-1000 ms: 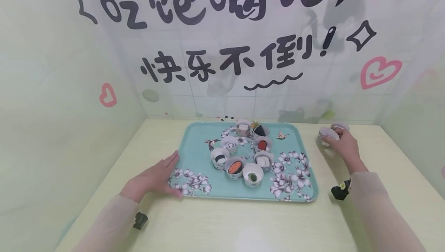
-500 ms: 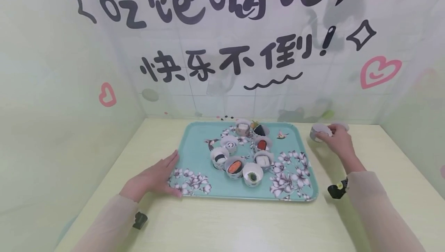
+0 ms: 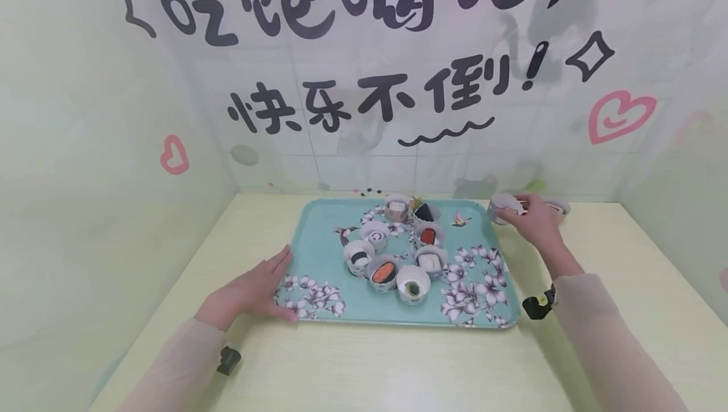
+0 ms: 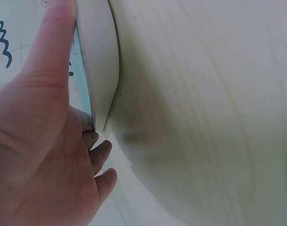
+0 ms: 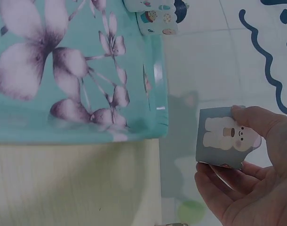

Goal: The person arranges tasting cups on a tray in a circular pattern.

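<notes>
In the head view, my left hand (image 3: 256, 285) rests against the left edge of a turquoise floral tray (image 3: 318, 229), thumb spread toward its front corner. The left wrist view shows its thumb along the tray's side and fingertips at the rim. My right hand (image 3: 537, 219) pinches a small paper cup (image 5: 219, 136) printed with a white bear, held just off the tray's back right corner. The cup's contents are hidden. On the tray stand several similar cups, including one with an orange-topped sushi piece (image 3: 385, 272) and one with a small green-and-dark piece (image 3: 412, 288).
Another paper cup (image 3: 558, 205) stands on the table behind my right hand, partly covered by it. The pale wooden table (image 3: 398, 361) extends around the tray. A printed backdrop (image 3: 364, 165) closes off the back, with side panels left and right.
My right hand has carried the paper cup leftward from the table's right back area to the tray's back right corner. The left hand and the tray have stayed in place.
</notes>
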The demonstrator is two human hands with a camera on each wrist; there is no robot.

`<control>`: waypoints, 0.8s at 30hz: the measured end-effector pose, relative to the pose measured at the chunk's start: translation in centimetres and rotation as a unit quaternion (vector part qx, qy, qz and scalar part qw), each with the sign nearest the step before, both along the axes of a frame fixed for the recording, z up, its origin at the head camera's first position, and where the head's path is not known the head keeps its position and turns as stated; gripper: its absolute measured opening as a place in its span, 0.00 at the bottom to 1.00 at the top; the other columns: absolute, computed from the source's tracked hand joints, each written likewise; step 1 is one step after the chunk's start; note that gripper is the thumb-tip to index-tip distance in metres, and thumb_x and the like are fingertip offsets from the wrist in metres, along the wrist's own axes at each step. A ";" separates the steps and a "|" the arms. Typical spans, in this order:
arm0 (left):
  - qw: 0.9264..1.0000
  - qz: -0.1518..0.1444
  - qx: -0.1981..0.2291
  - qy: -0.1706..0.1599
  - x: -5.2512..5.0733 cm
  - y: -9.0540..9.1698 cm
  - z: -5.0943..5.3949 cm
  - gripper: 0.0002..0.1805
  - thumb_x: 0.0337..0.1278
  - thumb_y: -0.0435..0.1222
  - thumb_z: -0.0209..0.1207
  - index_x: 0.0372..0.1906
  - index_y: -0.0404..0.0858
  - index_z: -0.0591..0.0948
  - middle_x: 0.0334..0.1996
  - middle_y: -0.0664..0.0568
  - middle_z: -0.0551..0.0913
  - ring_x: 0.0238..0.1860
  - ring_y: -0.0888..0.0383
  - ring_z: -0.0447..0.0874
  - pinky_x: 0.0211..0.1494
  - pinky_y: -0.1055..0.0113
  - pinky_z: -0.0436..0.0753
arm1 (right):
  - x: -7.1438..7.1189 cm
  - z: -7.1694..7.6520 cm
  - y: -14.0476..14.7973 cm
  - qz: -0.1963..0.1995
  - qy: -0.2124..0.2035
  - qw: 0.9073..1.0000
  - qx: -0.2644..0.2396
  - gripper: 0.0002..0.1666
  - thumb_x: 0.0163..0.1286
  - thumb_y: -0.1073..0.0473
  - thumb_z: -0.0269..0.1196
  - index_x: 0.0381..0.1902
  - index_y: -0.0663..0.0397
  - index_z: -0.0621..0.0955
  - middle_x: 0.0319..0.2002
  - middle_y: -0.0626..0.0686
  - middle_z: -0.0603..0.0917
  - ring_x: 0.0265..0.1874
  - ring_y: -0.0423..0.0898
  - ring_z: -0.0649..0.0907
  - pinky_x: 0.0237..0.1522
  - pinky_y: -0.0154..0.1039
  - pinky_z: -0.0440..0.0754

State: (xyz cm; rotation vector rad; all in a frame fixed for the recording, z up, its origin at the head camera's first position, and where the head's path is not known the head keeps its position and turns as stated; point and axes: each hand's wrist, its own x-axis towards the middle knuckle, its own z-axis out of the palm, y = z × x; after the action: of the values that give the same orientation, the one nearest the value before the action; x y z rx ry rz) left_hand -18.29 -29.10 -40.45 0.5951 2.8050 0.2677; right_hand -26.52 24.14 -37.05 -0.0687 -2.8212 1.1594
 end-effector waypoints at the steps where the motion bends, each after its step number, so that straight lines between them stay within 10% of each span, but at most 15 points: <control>1: 1.000 -0.001 -0.001 -0.001 0.0 0.0 0.0 0.76 0.33 0.68 0.71 0.77 0.23 0.47 0.79 0.30 0.43 0.77 0.30 0.49 0.77 0.37 0.59 | 0.0 0.1 -0.2 0.004 -0.001 1.000 -0.002 0.47 0.71 0.41 0.61 0.71 0.72 0.62 0.66 0.76 0.68 0.63 0.71 0.70 0.59 0.65 0.77; 24: 1.000 0.002 0.001 -0.004 0.0 -0.2 -0.2 0.76 0.34 0.68 0.71 0.77 0.24 0.46 0.79 0.31 0.42 0.77 0.31 0.48 0.79 0.38 0.57 | -0.6 1.7 -7.2 0.081 0.020 0.996 -0.024 0.36 0.70 0.48 0.64 0.66 0.65 0.69 0.60 0.67 0.77 0.56 0.61 0.79 0.52 0.53 0.84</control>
State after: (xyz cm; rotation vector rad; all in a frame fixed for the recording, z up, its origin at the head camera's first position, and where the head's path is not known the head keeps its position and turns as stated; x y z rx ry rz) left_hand -18.31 -29.28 -40.60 0.5873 2.7998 0.2720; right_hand -27.17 16.98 -35.30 0.1830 -2.8076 1.2439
